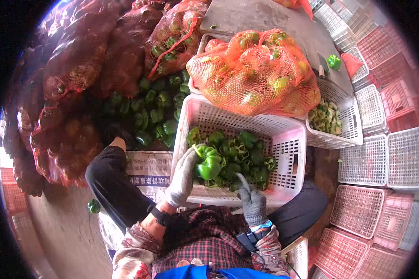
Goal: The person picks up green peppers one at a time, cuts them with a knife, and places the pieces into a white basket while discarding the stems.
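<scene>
My left hand, in a pale glove, is closed around a green bell pepper with its stem pointing up and left. It hangs over the near left part of a white plastic crate. Inside that crate lie several more green peppers, some of which look cut. My right hand, in a grey glove, grips a small knife. The blade points up and left at the crate's near rim, apart from the pepper. The knife's handle is hidden in the fingers.
An orange mesh sack of peppers rests beyond the crate. Another crate at right holds pale green pieces. Loose peppers and full red mesh sacks fill the left. Stacked crates line the right. A knife lies on the board.
</scene>
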A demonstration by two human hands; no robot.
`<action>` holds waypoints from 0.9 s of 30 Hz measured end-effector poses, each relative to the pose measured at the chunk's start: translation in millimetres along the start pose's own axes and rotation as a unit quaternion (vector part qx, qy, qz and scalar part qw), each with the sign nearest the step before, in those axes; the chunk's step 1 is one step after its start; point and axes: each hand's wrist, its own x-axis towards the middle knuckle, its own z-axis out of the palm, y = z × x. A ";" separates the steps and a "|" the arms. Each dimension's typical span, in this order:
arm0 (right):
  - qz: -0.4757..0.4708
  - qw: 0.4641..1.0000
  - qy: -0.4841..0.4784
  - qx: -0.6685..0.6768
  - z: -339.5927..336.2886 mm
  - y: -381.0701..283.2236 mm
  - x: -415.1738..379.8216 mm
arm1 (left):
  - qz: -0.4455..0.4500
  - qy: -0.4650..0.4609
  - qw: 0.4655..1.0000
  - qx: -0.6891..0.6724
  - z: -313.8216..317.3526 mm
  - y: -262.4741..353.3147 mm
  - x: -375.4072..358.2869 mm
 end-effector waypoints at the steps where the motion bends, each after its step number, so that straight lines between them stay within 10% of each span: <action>1: 0.025 0.996 0.038 0.075 -1.9 -3.1 0.8 | -0.010 -0.016 1.000 -0.001 2.2 2.6 -0.5; 7: 0.170 0.933 -0.217 0.230 6.0 -34.8 46.2 | -0.041 -0.134 0.979 0.150 21.4 3.2 -12.4; 10: 0.079 0.915 -0.047 0.393 29.3 -43.6 36.8 | 0.016 -0.058 0.987 0.150 24.6 -14.4 -19.5; 14: -0.002 0.954 0.088 0.286 58.0 -53.6 31.2 | 0.007 0.031 0.999 0.040 24.3 -38.9 -18.2; 27: 0.143 0.890 -0.160 0.403 6.6 -25.0 7.6 | -0.113 -0.105 0.988 0.010 4.7 -64.5 -13.1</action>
